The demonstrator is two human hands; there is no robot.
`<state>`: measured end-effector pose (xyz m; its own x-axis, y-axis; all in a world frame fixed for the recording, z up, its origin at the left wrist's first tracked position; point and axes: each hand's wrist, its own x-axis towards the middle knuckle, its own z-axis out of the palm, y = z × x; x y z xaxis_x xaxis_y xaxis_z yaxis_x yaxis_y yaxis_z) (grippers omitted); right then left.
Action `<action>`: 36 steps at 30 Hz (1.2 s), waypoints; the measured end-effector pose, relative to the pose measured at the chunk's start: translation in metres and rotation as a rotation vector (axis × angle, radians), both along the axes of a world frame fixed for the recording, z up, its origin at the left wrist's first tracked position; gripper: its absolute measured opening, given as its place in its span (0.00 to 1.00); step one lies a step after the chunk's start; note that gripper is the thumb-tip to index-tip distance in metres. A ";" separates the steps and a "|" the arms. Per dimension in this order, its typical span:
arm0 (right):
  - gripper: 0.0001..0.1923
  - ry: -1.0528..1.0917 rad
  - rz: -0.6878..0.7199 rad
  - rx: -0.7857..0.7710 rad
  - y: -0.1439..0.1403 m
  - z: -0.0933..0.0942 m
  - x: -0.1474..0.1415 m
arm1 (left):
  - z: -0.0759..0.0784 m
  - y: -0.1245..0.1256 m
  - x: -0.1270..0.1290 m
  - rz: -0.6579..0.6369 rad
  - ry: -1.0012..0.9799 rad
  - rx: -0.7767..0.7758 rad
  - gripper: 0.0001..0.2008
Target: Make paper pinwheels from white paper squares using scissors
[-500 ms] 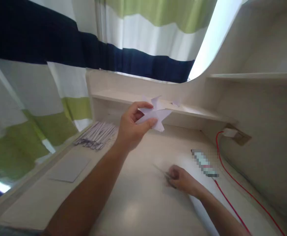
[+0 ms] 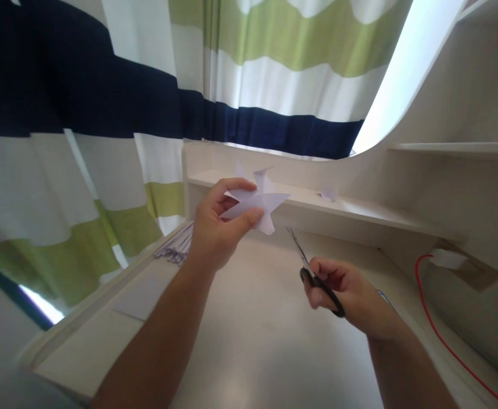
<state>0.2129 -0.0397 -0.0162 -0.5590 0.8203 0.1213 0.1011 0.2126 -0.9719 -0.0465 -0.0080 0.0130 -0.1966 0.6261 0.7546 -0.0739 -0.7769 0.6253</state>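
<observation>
Nearest me, my right hand (image 2: 338, 289) sits below and to the right of the white paper star (image 2: 268, 201), closed around the black handles of the scissors (image 2: 306, 266), its forearm slanting in toward the star. The slim blades run away from me and leftward, their long axis pointing up, and the tips stop just to the right of the star's lower point, not touching it. My left hand (image 2: 221, 221) is the one on the star, clamped on its left side with the thumb on the near face and a finger curled at the upper edge; that forearm reaches up from below and left. My hands are well apart. The star is held up over the table (image 2: 257, 341), its longest point aimed to the right. Beyond and left of it lie thin strips (image 2: 177, 244); past it on the right, a paper piece (image 2: 327, 193) rests on the ledge (image 2: 359, 209).
</observation>
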 end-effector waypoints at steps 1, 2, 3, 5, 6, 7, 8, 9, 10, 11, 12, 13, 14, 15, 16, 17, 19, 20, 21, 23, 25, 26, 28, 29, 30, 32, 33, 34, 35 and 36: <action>0.25 -0.013 0.012 0.021 -0.001 0.002 -0.001 | 0.000 0.001 -0.001 0.001 0.000 -0.003 0.18; 0.27 -0.026 0.023 0.038 -0.002 0.003 0.000 | 0.000 0.001 -0.001 0.000 0.002 -0.003 0.18; 0.27 -0.044 0.016 0.047 -0.002 0.004 0.000 | 0.000 0.001 -0.001 -0.003 0.008 -0.003 0.18; 0.26 -0.097 -0.018 0.053 -0.003 0.003 0.003 | 0.001 -0.002 0.000 -0.010 0.025 -0.010 0.19; 0.25 -0.122 -0.041 0.052 -0.003 0.003 0.005 | 0.002 -0.004 0.001 -0.016 0.033 -0.022 0.19; 0.24 -0.144 -0.055 0.055 -0.004 0.002 0.008 | 0.003 -0.007 0.002 -0.021 0.038 -0.036 0.19; 0.23 -0.162 -0.064 0.061 -0.004 0.002 0.010 | 0.005 -0.009 0.004 -0.028 0.041 -0.049 0.19; 0.22 -0.173 -0.069 0.069 -0.004 0.002 0.013 | 0.006 -0.012 0.006 -0.033 0.044 -0.059 0.19; 0.21 -0.180 -0.072 0.080 -0.005 0.003 0.014 | 0.007 -0.014 0.009 -0.033 0.047 -0.066 0.19; 0.20 -0.189 -0.073 0.093 -0.006 0.003 0.016 | 0.008 -0.017 0.011 -0.028 0.050 -0.072 0.19; 0.19 -0.198 -0.072 0.107 -0.007 0.004 0.017 | 0.008 -0.018 0.013 -0.018 0.053 -0.074 0.19; 0.19 -0.206 -0.070 0.118 -0.008 0.005 0.017 | 0.008 -0.020 0.015 -0.005 0.055 -0.074 0.19; 0.18 -0.210 -0.067 0.129 -0.010 0.007 0.017 | 0.008 -0.021 0.016 0.007 0.055 -0.073 0.19; 0.17 -0.213 -0.062 0.137 -0.011 0.008 0.017 | 0.008 -0.022 0.017 0.016 0.055 -0.071 0.19; 0.16 -0.212 -0.059 0.143 -0.012 0.008 0.016 | 0.008 -0.023 0.018 0.023 0.056 -0.068 0.19; 0.16 -0.209 -0.056 0.147 -0.013 0.009 0.015 | 0.008 -0.023 0.019 0.027 0.058 -0.065 0.19; 0.15 -0.194 -0.051 0.144 -0.013 0.009 0.014 | 0.008 -0.024 0.019 0.035 0.064 -0.061 0.19; 0.15 -0.187 -0.047 0.136 -0.014 0.009 0.013 | 0.008 -0.025 0.019 0.037 0.068 -0.058 0.19; 0.15 -0.179 -0.043 0.128 -0.014 0.008 0.013 | 0.008 -0.025 0.019 0.039 0.072 -0.055 0.19; 0.15 -0.173 -0.039 0.115 -0.013 0.007 0.013 | 0.008 -0.026 0.019 0.044 0.079 -0.046 0.18; 0.15 -0.174 -0.038 0.103 -0.014 0.006 0.013 | 0.008 -0.026 0.019 0.050 0.086 -0.038 0.18; 0.15 -0.176 -0.042 0.093 -0.014 0.005 0.013 | 0.008 -0.026 0.018 0.053 0.089 -0.035 0.18; 0.15 -0.184 -0.052 0.071 -0.015 0.005 0.013 | 0.008 -0.026 0.018 0.055 0.097 -0.033 0.18; 0.15 -0.187 -0.055 0.064 -0.015 0.004 0.013 | 0.009 -0.026 0.018 0.053 0.100 -0.032 0.18; 0.15 -0.191 -0.058 0.061 -0.015 0.004 0.013 | 0.009 -0.026 0.018 0.052 0.099 -0.031 0.18; 0.15 -0.195 -0.060 0.065 -0.016 0.004 0.013 | 0.009 -0.025 0.019 0.046 0.090 -0.024 0.18; 0.15 -0.197 -0.062 0.065 -0.016 0.003 0.013 | 0.009 -0.025 0.019 0.044 0.085 -0.022 0.18; 0.15 -0.198 -0.066 0.061 -0.016 0.003 0.013 | 0.009 -0.025 0.019 0.044 0.082 -0.019 0.17; 0.15 -0.199 -0.070 0.057 -0.016 0.003 0.013 | 0.009 -0.025 0.019 0.045 0.082 -0.016 0.17; 0.15 -0.197 -0.074 0.054 -0.016 0.003 0.013 | 0.009 -0.025 0.019 0.045 0.086 -0.014 0.17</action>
<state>0.2257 -0.0552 -0.0132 -0.5144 0.8554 0.0606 0.3051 0.2486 -0.9193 -0.0276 -0.0329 0.0220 -0.1598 0.6287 0.7611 0.0156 -0.7693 0.6387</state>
